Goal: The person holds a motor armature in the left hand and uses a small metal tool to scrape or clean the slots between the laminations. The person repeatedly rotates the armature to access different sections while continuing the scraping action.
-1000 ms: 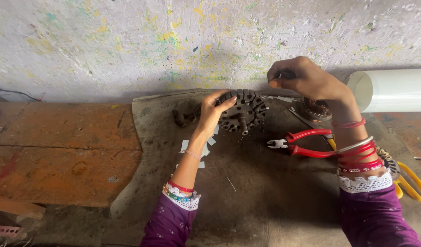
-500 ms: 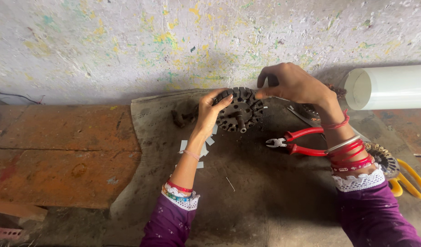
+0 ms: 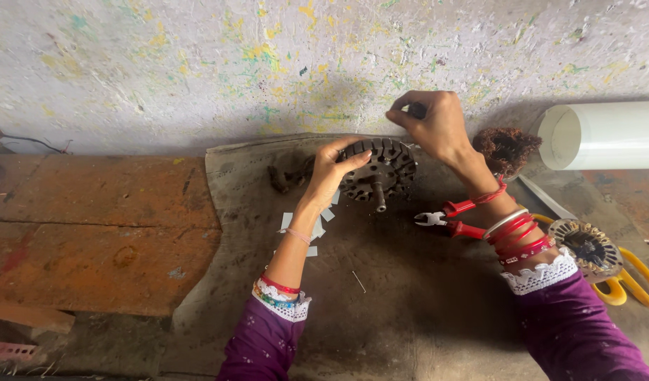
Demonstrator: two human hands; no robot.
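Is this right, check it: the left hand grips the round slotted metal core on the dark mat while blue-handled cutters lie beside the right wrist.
Not quite: the cutters have red handles, not blue, as the head view shows. The left hand does grip the round slotted metal core on the dark mat.

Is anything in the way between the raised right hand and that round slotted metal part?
Nothing visible. The left hand already grips the slotted metal part at its left edge, and the right hand, pinching something small and dark, hovers just above its upper right rim with open air between.

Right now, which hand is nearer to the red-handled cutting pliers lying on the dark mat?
Right. The right hand is raised above the red-handled pliers, its wrist passing over them; the left hand grips the round slotted metal core, farther left.
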